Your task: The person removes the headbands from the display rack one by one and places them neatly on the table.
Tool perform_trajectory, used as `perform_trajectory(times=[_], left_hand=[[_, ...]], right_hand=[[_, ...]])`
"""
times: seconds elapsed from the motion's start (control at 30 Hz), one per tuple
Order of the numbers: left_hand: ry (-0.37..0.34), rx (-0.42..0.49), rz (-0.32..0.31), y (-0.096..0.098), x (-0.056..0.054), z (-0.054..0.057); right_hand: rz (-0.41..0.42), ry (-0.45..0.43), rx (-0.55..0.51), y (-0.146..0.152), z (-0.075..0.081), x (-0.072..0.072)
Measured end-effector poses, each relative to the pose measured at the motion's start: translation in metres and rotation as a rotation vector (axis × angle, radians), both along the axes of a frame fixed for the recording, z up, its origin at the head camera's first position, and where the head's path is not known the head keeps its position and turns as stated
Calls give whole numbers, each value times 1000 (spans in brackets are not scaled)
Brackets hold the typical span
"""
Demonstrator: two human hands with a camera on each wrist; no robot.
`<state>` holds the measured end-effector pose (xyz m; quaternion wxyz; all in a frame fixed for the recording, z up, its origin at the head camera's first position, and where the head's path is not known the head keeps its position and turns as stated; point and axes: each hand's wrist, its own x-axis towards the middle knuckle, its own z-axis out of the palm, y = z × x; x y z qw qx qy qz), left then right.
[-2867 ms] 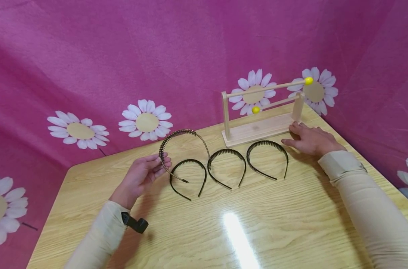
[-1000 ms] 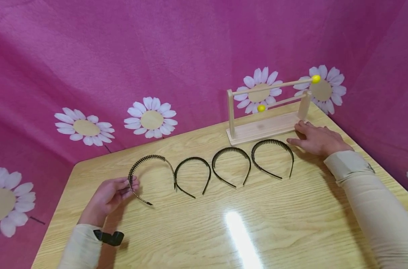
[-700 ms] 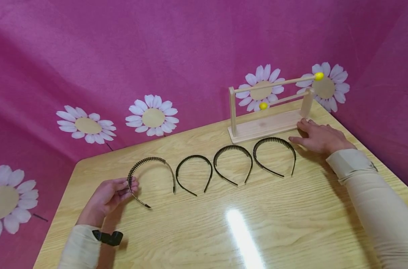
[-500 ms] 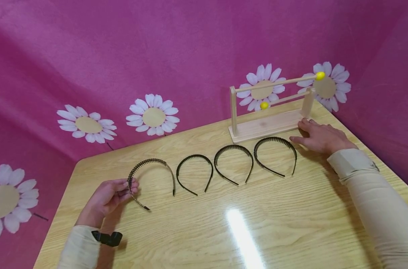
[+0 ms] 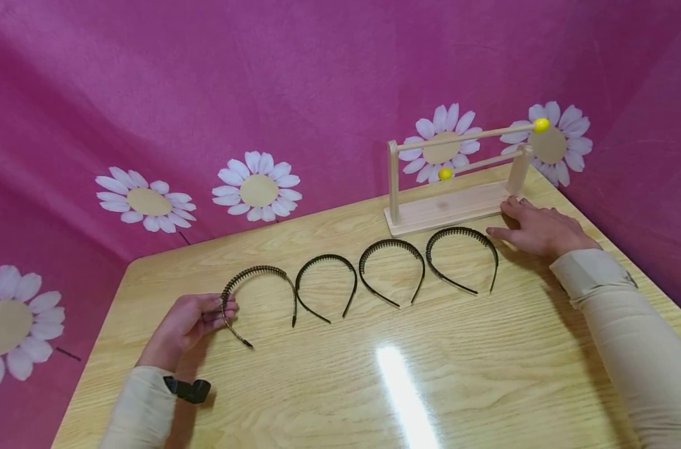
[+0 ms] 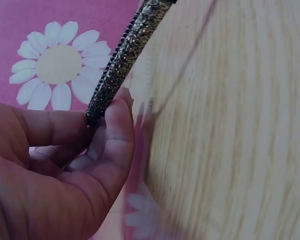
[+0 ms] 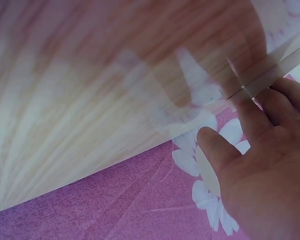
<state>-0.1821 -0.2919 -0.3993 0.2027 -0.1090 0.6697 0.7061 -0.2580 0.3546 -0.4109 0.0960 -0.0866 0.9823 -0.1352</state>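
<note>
My left hand (image 5: 186, 324) pinches a gold-and-black glittery toothed headband (image 5: 260, 269) by its left side, at the left end of a row of headbands. In the left wrist view, thumb and fingers close on the sparkly headband (image 6: 122, 62). Three dark toothed headbands lie beside it: a thin one (image 5: 325, 257), a middle one (image 5: 391, 242) and a right one (image 5: 459, 230). My right hand (image 5: 545, 229) lies on the table with extended fingers, its fingertips at the right end of the wooden stand's base (image 5: 453, 208). The right wrist view shows those fingers against the base edge (image 7: 275, 75).
Two horizontal rods with yellow tips top the stand: an upper rod (image 5: 469, 136) and a lower rod (image 5: 489, 162). Pink cloth (image 5: 329, 93) printed with daisies hangs behind the wood-grain table (image 5: 318, 386). A light reflection crosses the tabletop's front.
Over the span, my left hand has carried the glittery headband leftward and down from above the thin one to its left side, then slightly right. My right hand stays by the stand.
</note>
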Motion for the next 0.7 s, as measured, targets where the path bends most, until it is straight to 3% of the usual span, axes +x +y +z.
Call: perform_trajectory(times=[0.23,0.53,0.7], left_hand=[[22,-33,50,2,-2,1],[57,-137,58,0,-1,-1],[60,-131,67,0,1,-2]], right_hand=[[13,9,12,-1,1,-1],[10,-10,16,-1,1,-3],[11,-7,28,0,0,-2]])
